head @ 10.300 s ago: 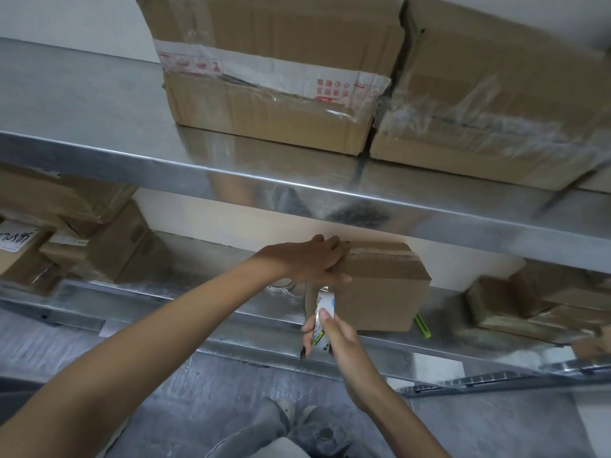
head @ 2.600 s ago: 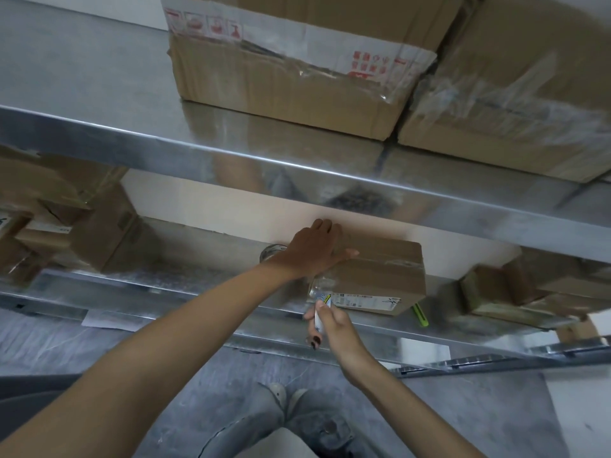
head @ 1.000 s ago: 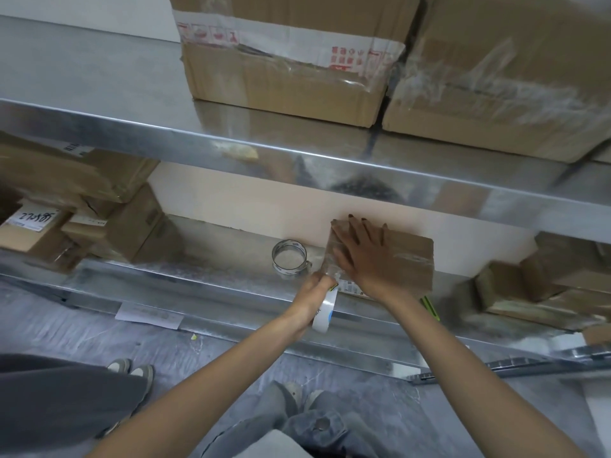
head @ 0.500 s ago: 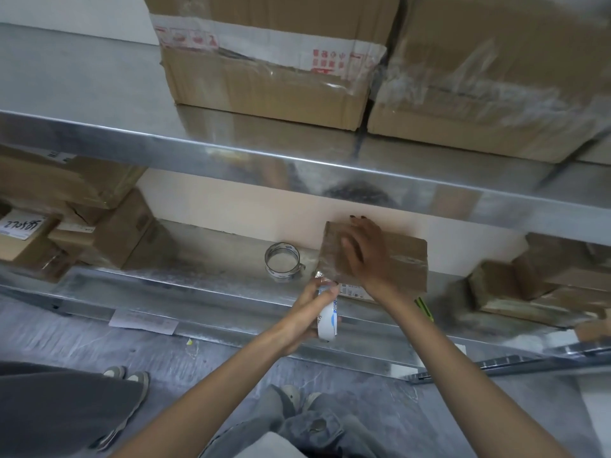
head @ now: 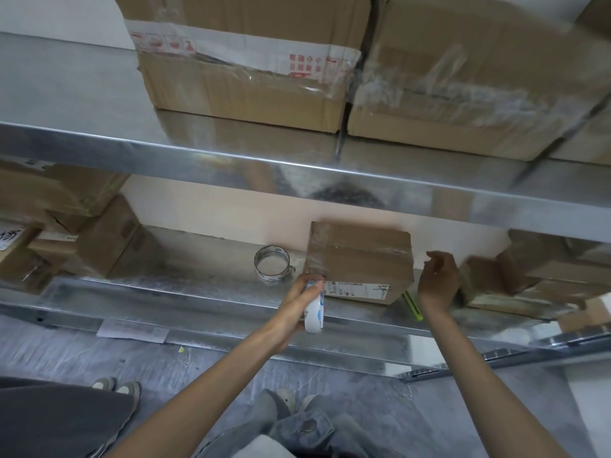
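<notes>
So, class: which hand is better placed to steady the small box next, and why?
Probably the right hand: it hovers free beside the small box, while the left hand grips the white tape roll at its front left corner.

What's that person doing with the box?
Someone is taping up a cardboard box on the lower metal shelf. The left hand grips a roll of tape at the box's front left corner. The right hand hovers just right of the box, holding nothing. A second tape roll sits on the shelf beside it.
</notes>
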`<act>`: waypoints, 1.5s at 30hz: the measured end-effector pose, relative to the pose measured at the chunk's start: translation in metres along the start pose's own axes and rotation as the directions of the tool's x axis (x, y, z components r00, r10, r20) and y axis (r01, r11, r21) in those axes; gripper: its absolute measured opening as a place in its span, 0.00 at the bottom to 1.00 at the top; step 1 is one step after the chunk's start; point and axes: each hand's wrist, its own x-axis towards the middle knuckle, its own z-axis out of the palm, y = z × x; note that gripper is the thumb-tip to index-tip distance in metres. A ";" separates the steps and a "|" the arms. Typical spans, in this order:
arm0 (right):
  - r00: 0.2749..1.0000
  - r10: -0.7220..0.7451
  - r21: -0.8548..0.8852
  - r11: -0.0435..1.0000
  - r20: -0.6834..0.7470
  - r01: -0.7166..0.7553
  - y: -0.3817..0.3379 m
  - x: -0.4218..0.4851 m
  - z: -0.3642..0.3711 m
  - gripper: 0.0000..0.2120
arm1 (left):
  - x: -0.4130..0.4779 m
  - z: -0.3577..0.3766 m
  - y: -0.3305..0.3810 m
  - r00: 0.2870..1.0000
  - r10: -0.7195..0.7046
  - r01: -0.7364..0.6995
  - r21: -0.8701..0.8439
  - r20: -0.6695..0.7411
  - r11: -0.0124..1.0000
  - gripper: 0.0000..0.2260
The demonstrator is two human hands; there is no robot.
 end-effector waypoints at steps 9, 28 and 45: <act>0.892 0.232 -0.586 0.809 0.388 0.044 0.030 -0.022 0.013 0.08 | 0.005 -0.001 -0.001 0.999 -0.041 0.041 -0.003 -0.015 0.999 0.15; 0.951 0.056 -0.022 0.998 0.304 -0.052 -0.030 -0.023 -0.066 0.07 | 0.011 0.001 -0.001 0.998 -0.008 0.007 -0.007 -0.066 1.000 0.13; 0.650 0.131 0.530 0.471 0.749 -0.705 -0.137 -0.041 -0.020 0.16 | -0.004 -0.005 -0.002 0.999 -0.041 0.041 0.050 0.001 0.998 0.06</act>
